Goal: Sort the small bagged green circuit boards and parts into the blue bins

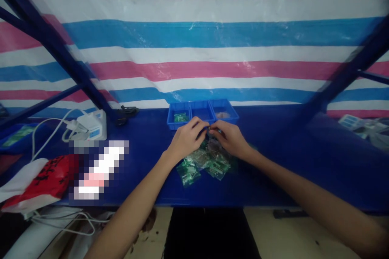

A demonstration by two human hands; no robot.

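Where hands meet: three blue trays [201, 119]

three blue trays [202, 110], two hands [186, 139], one white power strip [91, 125], one red-and-white bag [45, 180].

Dim, bluish light; soft focus (edges bowed, smeared).

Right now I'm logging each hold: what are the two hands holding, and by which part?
The left hand and right hand meet fingertip to fingertip on something small above the clear packets. What it is, and where the grip sits, is too blurred to tell.
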